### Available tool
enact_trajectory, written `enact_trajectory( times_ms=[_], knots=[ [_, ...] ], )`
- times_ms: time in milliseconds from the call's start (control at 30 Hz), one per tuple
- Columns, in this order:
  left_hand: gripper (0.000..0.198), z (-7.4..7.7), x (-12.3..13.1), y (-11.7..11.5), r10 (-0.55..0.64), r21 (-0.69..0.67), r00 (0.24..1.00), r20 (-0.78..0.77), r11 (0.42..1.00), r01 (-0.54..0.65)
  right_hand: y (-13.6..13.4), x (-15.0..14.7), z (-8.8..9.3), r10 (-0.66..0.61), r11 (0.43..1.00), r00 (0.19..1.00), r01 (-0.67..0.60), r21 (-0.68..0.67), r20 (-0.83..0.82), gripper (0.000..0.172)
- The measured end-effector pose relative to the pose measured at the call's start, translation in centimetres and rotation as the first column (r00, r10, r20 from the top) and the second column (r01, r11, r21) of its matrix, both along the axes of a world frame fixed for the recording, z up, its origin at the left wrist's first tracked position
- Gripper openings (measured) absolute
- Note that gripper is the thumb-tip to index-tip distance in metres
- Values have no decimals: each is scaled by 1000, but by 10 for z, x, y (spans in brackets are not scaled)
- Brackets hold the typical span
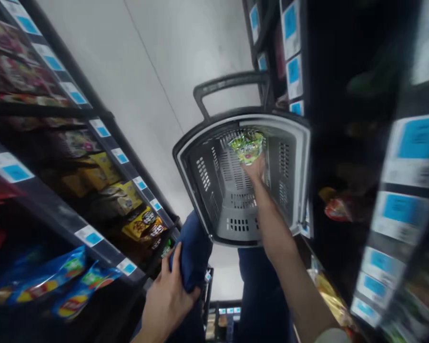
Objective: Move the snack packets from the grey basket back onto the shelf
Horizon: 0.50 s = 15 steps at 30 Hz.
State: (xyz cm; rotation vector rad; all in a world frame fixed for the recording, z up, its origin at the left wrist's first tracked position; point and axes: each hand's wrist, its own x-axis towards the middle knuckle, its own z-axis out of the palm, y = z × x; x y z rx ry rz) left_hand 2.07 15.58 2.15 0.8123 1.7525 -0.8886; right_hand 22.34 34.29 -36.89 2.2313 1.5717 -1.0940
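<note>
My right hand (256, 169) reaches down into a grey plastic shopping basket (200, 176) on the floor, its fingers closed on a green snack packet (247, 145) near the basket's far end. My left hand (168, 297) rests on my knee, fingers curled against the blue trouser leg (195, 247). The basket holds nothing else that I can see. Its dark handle (229, 82) stands up at the far side.
Dark shelves line both sides of a narrow aisle with a pale floor (146, 71). The left shelves hold yellow snack bags (143, 223) and blue chip bags (67, 281); blue-and-white price tags (402, 209) run along the shelf edges on the right.
</note>
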Motion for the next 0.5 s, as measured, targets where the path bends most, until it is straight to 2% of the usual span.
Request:
enact_trajectory(
  times_ms=[67,133,233,333,400,433,467,500],
  knots=[
    [104,-4,0,-7,15,-8,1000,-9,1000,-15,-2,-2,-40,-3,999,1000,2,39,17,115],
    [111,-5,-1,-13,26,-3,1000,-15,1000,-26,-8,-5,-69,-15,998,999,12,58,45,112],
    [118,-4,-2,-21,18,29,998,-59,999,-16,-18,-11,-83,14,997,994,-22,75,110,91],
    [119,-6,0,-26,-6,19,995,-97,1000,8,-35,-16,-72,75,997,988,-79,21,134,79],
    [116,-8,3,-26,-15,20,996,-89,1000,17,-51,-16,-55,131,982,986,-115,-147,101,75],
    [113,-8,4,-25,-18,24,997,-77,999,20,-61,-16,-43,162,950,985,-141,-277,53,72],
    [109,-8,6,-24,-23,31,998,-65,999,25,-71,-15,-30,185,892,983,-173,-417,-13,67],
    [105,-7,9,-23,-29,33,998,-51,999,31,-82,-13,-14,185,807,978,-206,-553,-95,62]
  ],
)
